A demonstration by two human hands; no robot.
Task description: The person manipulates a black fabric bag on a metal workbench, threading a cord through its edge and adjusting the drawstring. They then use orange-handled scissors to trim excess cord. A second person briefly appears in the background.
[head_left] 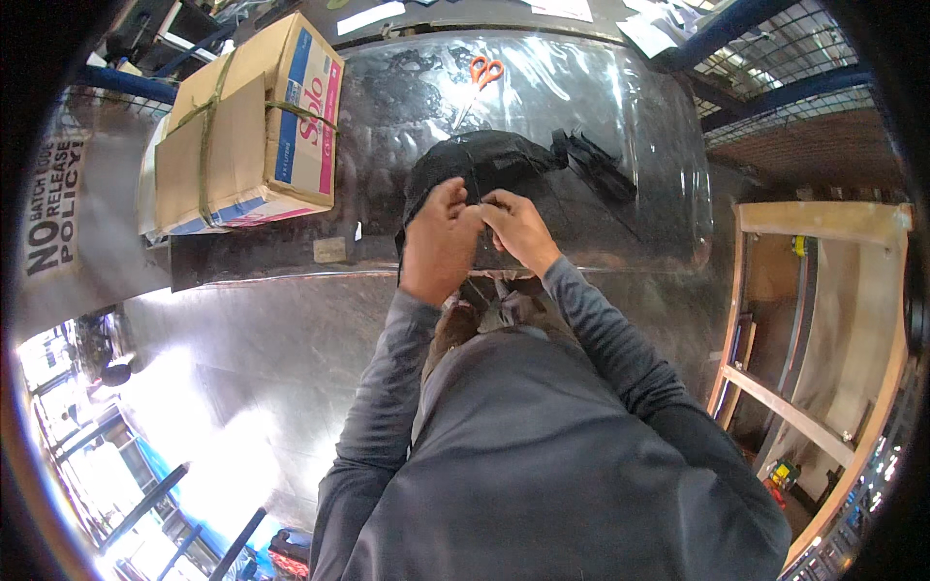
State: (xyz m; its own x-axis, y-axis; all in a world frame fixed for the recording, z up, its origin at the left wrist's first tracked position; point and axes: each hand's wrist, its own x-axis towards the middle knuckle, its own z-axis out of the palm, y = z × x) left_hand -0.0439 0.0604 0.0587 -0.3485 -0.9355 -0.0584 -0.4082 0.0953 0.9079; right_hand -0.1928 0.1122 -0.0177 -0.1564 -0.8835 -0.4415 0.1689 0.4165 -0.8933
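My left hand is at the near part of a black fabric item on a dark, glossy plastic-covered table, its fingers curled. My right hand pinches beside it, close to the left fingertips; what the two hold is too small to make out, perhaps a thin dark strand. The black item has straps bunched toward the right. Orange-handled scissors lie beyond it, blades pointing toward me.
A cardboard box tied with green cord sits at the left of the table. A printed sign is at far left. Wooden frames stand at right below metal mesh shelving. Papers lie at the back.
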